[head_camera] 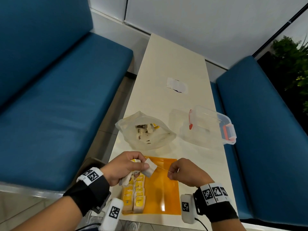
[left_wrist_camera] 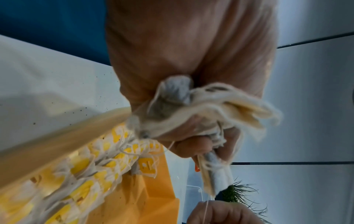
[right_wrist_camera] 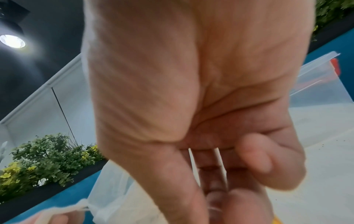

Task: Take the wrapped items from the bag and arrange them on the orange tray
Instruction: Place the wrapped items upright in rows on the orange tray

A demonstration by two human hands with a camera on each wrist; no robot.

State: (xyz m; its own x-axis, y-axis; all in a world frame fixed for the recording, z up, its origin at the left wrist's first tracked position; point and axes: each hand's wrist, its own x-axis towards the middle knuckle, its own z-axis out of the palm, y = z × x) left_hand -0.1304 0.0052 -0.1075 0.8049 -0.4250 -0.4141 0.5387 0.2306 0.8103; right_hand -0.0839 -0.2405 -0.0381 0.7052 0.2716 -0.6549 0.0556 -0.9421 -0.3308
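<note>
My left hand (head_camera: 126, 165) hovers over the orange tray's (head_camera: 163, 194) far left corner and grips a bunch of white tea bags (left_wrist_camera: 208, 106); one bag (head_camera: 150, 169) sticks out between thumb and fingers. A thin string (head_camera: 162, 168) runs from that bag to my right hand (head_camera: 173, 174), which pinches its end above the tray. Two rows of tea bags with yellow tags (head_camera: 135, 195) lie along the tray's left side. The clear plastic bag (head_camera: 146, 130) stands open beyond the tray with more wrapped items inside.
An open clear plastic box with red clips (head_camera: 213, 125) lies right of the bag on the white table (head_camera: 166, 64). A white packet (head_camera: 177, 85) rests farther back. Blue benches (head_camera: 58, 97) flank the table on both sides.
</note>
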